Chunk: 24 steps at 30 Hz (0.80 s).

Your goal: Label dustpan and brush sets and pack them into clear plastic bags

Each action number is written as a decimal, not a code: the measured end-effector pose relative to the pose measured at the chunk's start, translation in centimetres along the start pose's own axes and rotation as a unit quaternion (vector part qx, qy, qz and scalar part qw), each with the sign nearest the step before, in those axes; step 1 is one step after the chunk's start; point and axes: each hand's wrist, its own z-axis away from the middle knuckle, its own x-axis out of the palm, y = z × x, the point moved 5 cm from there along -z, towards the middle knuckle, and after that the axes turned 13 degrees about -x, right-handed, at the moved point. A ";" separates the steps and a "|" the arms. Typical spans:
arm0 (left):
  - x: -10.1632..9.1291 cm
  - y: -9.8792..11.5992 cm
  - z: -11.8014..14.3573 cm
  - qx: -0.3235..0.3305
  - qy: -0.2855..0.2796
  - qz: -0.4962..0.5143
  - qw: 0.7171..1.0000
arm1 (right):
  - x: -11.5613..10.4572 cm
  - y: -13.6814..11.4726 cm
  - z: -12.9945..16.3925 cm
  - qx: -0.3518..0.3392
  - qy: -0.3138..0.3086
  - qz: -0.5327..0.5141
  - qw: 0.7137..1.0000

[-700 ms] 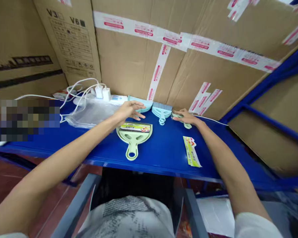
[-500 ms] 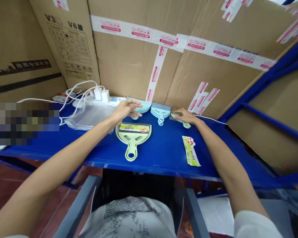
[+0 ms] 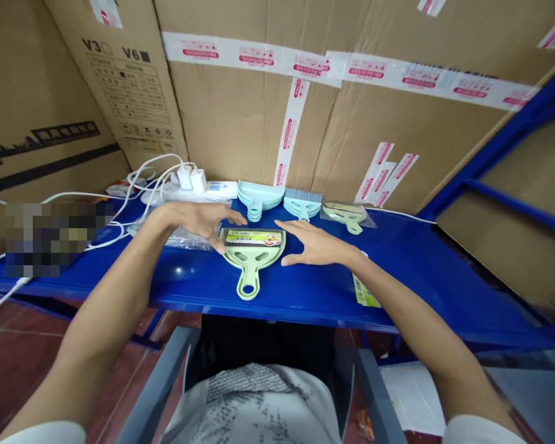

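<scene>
A light green dustpan [image 3: 248, 266] with a brush nested in it lies on the blue table, its handle toward me. Across its wide end sits a yellow-green label card [image 3: 254, 238]. On its left side hovers my left hand [image 3: 201, 221], fingers apart and thumb close to the pan's edge. To the right is my right hand [image 3: 312, 243], open, thumb and fingers spread, holding nothing. Behind them stand a stack of light blue dustpans [image 3: 260, 196] and several light blue brushes [image 3: 303, 203]. A bagged green dustpan set [image 3: 349, 216] lies farther right.
Clear plastic bags [image 3: 189, 239] lie at left, near white chargers and cables [image 3: 192, 179]. More label cards [image 3: 365, 293] rest under my right forearm. Cardboard [image 3: 240, 117] walls the back, and a blue metal frame [image 3: 499, 148] stands right.
My right hand has left the bagged dustpan set and come in to the right of the green dustpan. My left hand has moved back from the blue dustpans to its left side.
</scene>
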 end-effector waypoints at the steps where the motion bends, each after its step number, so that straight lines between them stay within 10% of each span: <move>1: 0.3 -0.3 -0.3 -0.005 0.002 -0.015 1.000 | 0.8 0.1 -0.2 0.008 -0.012 0.001 1.000; 24: 2.5 2.5 -2.4 0.102 -0.064 0.030 0.992 | 0.4 0.9 0.8 0.066 -0.043 -0.078 0.994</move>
